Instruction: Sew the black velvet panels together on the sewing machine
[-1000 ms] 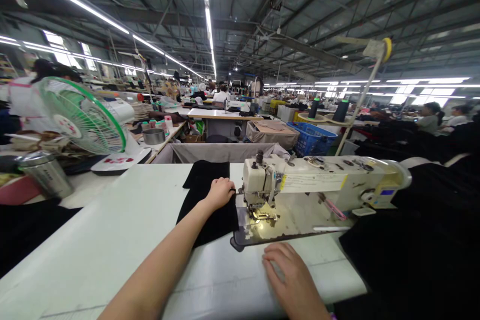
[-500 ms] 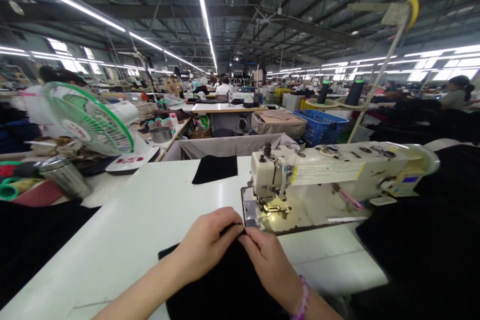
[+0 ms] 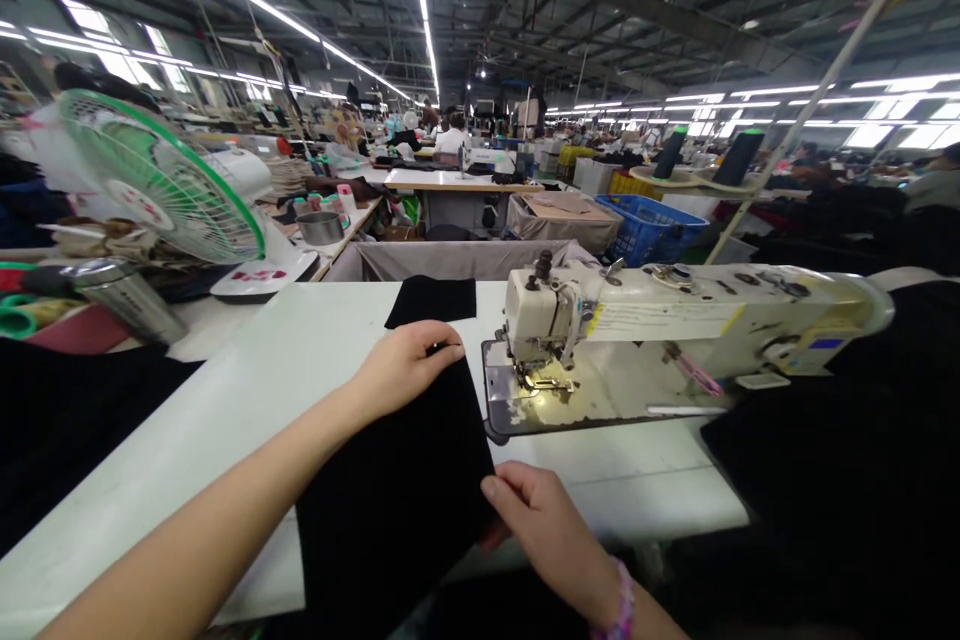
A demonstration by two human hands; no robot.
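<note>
Cloth (image 3: 394,495), black, far end pinched in left hand (image 3: 409,365), right edge pinched in right hand (image 3: 551,530), spanning between

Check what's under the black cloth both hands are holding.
Pale tabletop shows on both sides of the black cloth. Whatever lies directly beneath is covered; can't tell whether cloth and tabletop touch there.

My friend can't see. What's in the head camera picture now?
A person's left hand and right hand hold the edge of black cloth beside a sewing machine at a pale table. Another black piece lies beyond; a green-rimmed fan stands at left.
</note>
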